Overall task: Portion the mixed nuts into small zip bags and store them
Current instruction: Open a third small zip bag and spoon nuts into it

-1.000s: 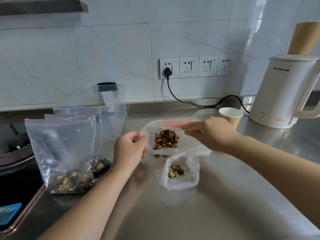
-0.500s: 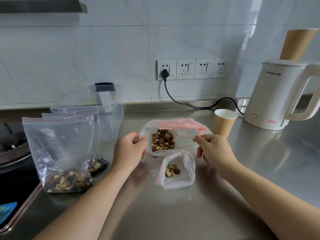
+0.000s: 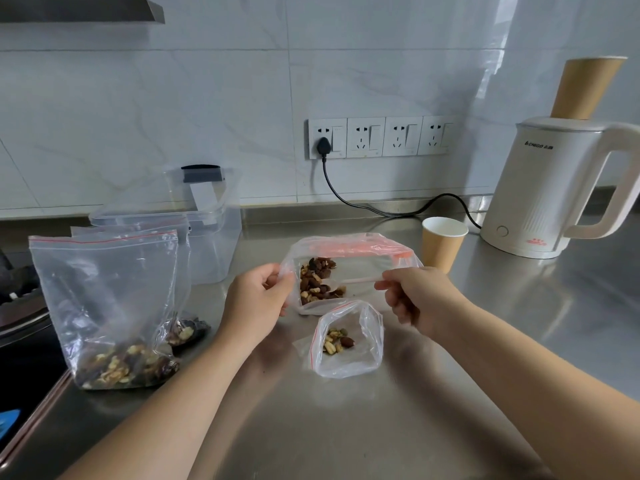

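Open nut bag (image 3: 349, 268) held just above the counter (image 3: 346, 427), mouth spread. Left hand (image 3: 258, 303) pinches its left edge; right hand (image 3: 414, 296) pinches the near zip strip. Small bag (image 3: 348, 341), few nuts inside, stands open just in front. Paper cup (image 3: 441, 244) behind-right of the nut bag; two upright bags (image 3: 107, 306) far left.

Single view only, head-worn wide-angle cam. It looked forward and down from the person's eye level onto the steel tabletop (image 3: 346, 427), facing the tiled wall (image 3: 207, 98) and its outlets (image 3: 381, 136). Close range: both forearms entered from the bottom edge, hands sat mid-frame. Edges bowed with lens distortion. No second view, so no overlap.
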